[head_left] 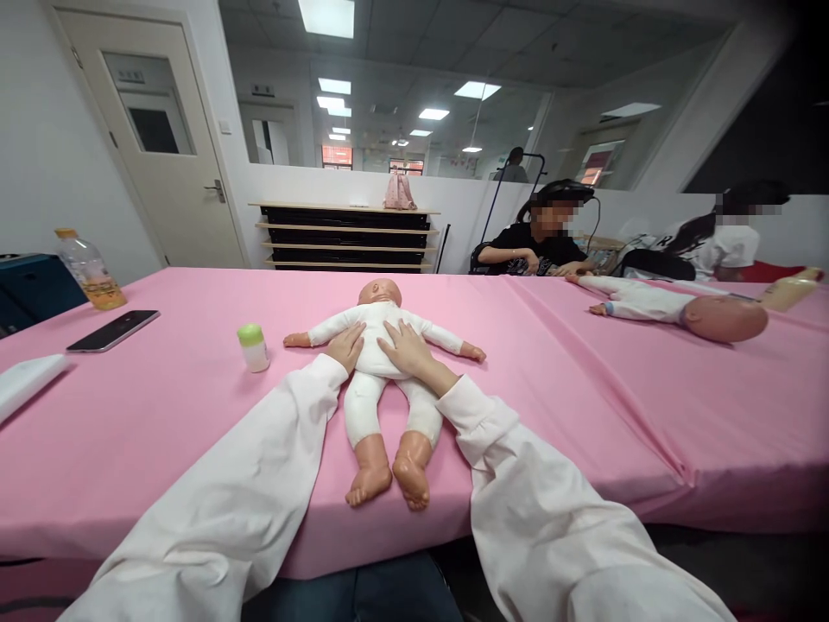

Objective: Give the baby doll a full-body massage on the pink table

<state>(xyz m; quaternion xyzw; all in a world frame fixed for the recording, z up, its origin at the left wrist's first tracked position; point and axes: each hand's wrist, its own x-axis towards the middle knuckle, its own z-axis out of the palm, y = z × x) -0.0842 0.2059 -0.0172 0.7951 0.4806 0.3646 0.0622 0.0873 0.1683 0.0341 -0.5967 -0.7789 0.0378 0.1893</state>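
Note:
A baby doll [381, 356] with a white cloth body lies on its back on the pink-covered table [207, 415], head away from me and feet near the front edge. Its arms are spread out to both sides. My left hand [346, 347] rests on the left side of the doll's torso, fingers extended. On the other side of the torso, my right hand [409, 351] lies flat with its fingers spread. Neither hand grips the doll. Left of the doll stands a small clear bottle with a green cap [252, 348].
On the left are a phone [115, 331], a drink bottle [91, 272] and a white packet [29, 380]. Another doll [686, 309] and a cream-coloured bottle [791, 289] lie at the right. Two people [541, 238] sit beyond the table, before a glass partition.

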